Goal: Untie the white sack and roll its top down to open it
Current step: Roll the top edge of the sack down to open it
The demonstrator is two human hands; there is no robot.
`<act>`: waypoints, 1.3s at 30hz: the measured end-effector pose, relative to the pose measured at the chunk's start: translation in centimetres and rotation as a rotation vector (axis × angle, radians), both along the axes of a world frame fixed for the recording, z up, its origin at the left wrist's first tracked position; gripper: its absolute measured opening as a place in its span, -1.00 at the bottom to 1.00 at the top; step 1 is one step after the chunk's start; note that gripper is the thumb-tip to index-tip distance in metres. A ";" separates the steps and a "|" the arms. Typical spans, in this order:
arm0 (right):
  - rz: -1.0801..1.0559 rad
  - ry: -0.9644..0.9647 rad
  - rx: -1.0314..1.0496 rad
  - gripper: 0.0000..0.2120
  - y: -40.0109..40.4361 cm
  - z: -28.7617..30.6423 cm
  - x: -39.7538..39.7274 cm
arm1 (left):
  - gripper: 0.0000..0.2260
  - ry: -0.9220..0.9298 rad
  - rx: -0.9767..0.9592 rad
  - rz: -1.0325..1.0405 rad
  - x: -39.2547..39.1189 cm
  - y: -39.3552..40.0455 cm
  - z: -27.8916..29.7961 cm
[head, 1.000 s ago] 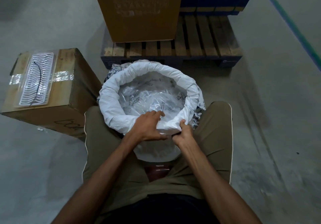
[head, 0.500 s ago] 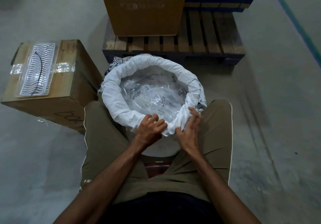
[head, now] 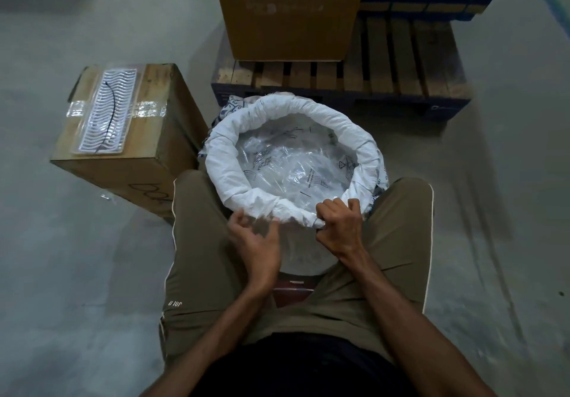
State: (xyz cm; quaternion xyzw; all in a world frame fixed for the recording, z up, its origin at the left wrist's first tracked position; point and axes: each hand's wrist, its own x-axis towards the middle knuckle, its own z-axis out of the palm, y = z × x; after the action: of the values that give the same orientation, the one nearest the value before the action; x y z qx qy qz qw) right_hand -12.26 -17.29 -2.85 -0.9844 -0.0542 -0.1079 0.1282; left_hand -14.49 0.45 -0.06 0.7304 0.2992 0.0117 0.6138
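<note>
White sack [head: 290, 125] stands on the floor between the person's knees, its top rolled into a thick ring. Right hand [head: 340, 227] is clenched on the near rim; left hand [head: 257, 239] has spread fingers touching the rim beside it. A cardboard box [head: 123, 137] stands close on the left, a wooden pallet [head: 401, 66] just behind; the floor [head: 509, 211] on the right is free.

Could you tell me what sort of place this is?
Probably a warehouse or stockroom: a wooden pallet carrying a large cardboard carton, another taped carton on the bare concrete floor.

sack [head: 290, 125]: 1 | hands [head: 257, 242]: 2 | cardboard boxes [head: 123, 137]: 2 | pallet [head: 401, 66]: 1
</note>
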 end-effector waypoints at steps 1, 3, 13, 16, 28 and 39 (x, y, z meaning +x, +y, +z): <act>-0.002 -0.030 -0.009 -0.69 0.2 -0.1 0.1 | -0.28 0.161 -0.197 0.092 0.3 0.0 -0.4; 0.001 -0.072 -0.027 -0.68 0.5 -0.3 0.1 | -0.38 0.329 -0.528 0.147 1.8 0.1 -0.4; 0.039 0.187 0.079 -0.53 0.3 0.8 -1.1 | -0.67 0.306 -0.777 0.388 7.3 -1.0 -3.6; 0.039 0.281 -0.016 -0.33 1.2 2.1 -0.9 | -0.77 0.244 -0.917 0.375 6.1 -0.1 -3.2; 0.192 0.416 0.365 -0.59 5.1 0.4 2.4 | -0.73 0.268 -0.584 0.103 5.6 3.1 -2.5; 0.248 0.402 0.055 -0.50 6.8 -2.2 1.6 | -0.67 0.357 -0.380 0.290 9.1 4.2 -5.9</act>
State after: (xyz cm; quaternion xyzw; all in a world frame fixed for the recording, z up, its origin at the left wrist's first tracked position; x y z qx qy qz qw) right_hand -10.64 -10.50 -5.00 -0.9680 -0.1453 0.1052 0.1754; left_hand -5.36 4.67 -5.99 0.5425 0.5007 -0.0855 0.6691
